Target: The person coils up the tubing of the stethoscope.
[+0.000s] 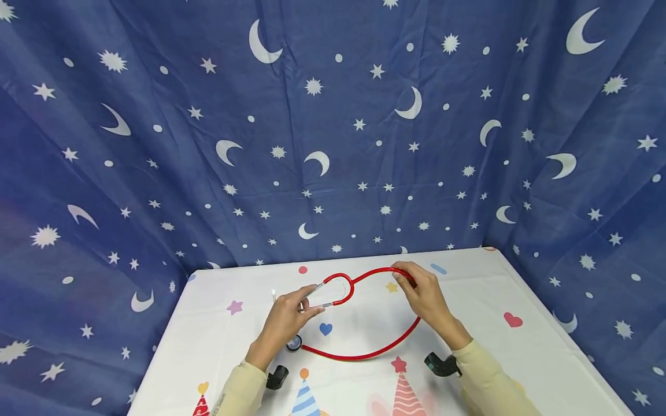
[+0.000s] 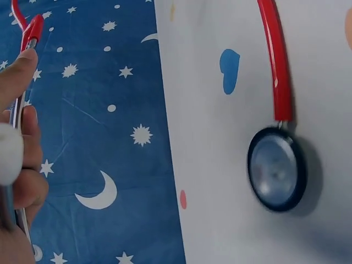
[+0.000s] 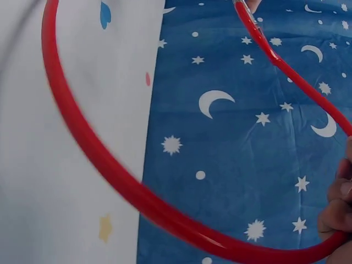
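Red stethoscope [image 1: 352, 287] looping over a white worktop [image 1: 208, 335]

A person's two hands are holding the stethoscope between them. The left hand [image 1: 287, 312] is gripping the metal ear tubes [image 1: 326, 305], its fingers curling round them; a white eartip [image 1: 273, 292] is showing just beyond its knuckles. The right hand [image 1: 426, 292] is pinching the red tubing [image 1: 366, 357] with bent fingers, farther along from the fork. From there the tubing is curving down and back toward the left, ending in the round, dark-rimmed chest piece [image 1: 294, 343]. That disc is lying or hanging near the left wrist; whether it is touching the worktop, I cannot tell.

Pale sleeves [image 1: 491, 378] are covering the forearms, and a black fitting [image 1: 277, 377] is showing near each wrist. A printed blue heart [image 1: 325, 329] is appearing on the white covering, inside the loop. Behind, a blue curtain [image 1: 333, 115] with white moons and stars is hanging.
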Demonstrator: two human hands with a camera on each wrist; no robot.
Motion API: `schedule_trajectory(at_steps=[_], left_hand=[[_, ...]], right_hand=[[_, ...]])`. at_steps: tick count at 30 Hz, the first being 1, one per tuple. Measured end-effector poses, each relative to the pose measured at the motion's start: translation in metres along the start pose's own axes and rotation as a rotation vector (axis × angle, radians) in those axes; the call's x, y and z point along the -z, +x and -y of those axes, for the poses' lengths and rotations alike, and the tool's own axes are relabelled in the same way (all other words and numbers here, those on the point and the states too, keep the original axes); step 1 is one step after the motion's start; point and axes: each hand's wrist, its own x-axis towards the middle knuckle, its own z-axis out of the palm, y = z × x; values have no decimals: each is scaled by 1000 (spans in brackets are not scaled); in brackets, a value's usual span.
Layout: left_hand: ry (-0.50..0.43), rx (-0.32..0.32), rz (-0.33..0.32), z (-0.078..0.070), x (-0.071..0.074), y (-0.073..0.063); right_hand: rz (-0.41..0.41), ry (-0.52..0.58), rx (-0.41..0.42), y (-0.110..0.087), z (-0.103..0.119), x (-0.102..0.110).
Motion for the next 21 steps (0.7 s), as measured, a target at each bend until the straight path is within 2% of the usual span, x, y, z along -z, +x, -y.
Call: schedule_trajectory(at_steps=[5,9,14,21], left_hand=[[33,-47,2,-4,3,0],[60,-111,19,-6,5,1],[76,-179,6,-10,7,1],[65,-218,18,-20,7,6]], right_hand=[[-17,-9,107,7,3,4],[-28,-15,159,12,4,9],[-44,8,243,22,8,13],[-52,22,295,34,14,15]])
